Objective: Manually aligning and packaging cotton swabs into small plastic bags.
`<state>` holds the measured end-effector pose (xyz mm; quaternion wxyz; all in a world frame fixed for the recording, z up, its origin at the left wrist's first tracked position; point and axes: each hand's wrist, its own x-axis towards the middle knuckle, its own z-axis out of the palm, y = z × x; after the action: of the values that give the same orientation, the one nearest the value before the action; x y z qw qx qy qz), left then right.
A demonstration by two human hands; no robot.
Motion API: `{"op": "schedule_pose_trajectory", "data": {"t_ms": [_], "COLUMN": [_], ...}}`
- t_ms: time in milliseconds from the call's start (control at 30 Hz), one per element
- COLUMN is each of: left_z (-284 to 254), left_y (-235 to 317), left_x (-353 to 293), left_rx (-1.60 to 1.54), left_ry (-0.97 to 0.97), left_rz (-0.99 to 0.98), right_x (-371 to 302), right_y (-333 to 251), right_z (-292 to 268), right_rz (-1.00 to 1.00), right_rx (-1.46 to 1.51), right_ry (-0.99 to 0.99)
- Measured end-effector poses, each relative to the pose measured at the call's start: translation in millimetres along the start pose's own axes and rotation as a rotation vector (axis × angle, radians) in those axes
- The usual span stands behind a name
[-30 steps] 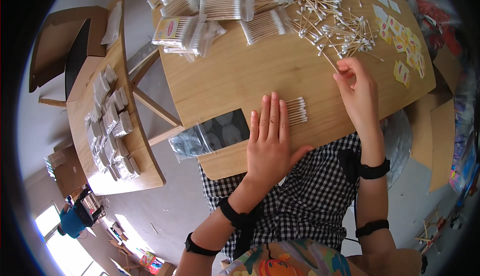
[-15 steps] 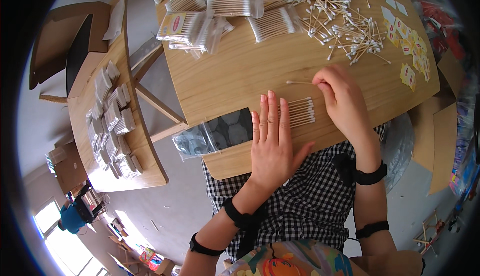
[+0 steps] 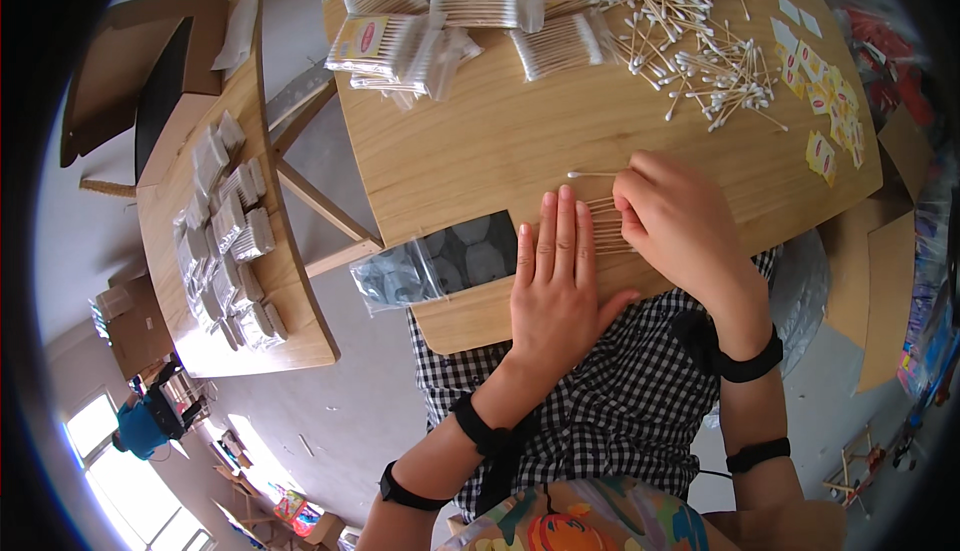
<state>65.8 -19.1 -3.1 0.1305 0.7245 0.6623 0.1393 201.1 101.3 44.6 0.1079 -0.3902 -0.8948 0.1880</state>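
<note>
My left hand lies flat on the wooden table, fingers extended over one end of a row of cotton swabs laid side by side. Between thumb and fingertips, my right hand pinches a single cotton swab, level and just beyond the row's far side. The fingers of that hand cover the row's right ends. Left of my left hand, a clear plastic bag rests against a dark grey moulded piece near the table's front edge.
Loose cotton swabs are heaped at the far right, beside scattered yellow and white cards. Packed swab bags stand stacked at the back left. A second table on the left holds more packets. An open carton is at right.
My right hand has moved nearer to my left hand, carrying its cotton swab to the row and covering the row's right ends. My left hand stays flat on the row.
</note>
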Motion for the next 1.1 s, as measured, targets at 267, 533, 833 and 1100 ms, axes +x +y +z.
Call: {"op": "schedule_pose_trajectory", "data": {"t_ms": [267, 533, 833, 1100], "left_z": [1.8, -4.2, -17.4, -22.0], "left_y": [0.2, -9.8, -15.5, -18.5], "left_x": [1.9, 12.0, 56.0, 38.6], "left_rx": [0.001, -0.107, -0.218, -0.299], "left_ry": [0.013, 0.042, 0.105, 0.13], "left_rz": [0.009, 0.037, 0.169, 0.144], "right_x": [-15.8, -189.8, -48.1, 28.4], "right_y": [25.0, 120.4, 92.2, 121.9], "right_z": [-38.3, -103.0, -68.7, -44.9], "right_rz": [0.138, 0.831, 0.226, 0.023], "right_rx": [-0.137, -0.073, -0.133, -0.209], "right_ry": [-0.097, 0.004, 0.295, 0.331]}}
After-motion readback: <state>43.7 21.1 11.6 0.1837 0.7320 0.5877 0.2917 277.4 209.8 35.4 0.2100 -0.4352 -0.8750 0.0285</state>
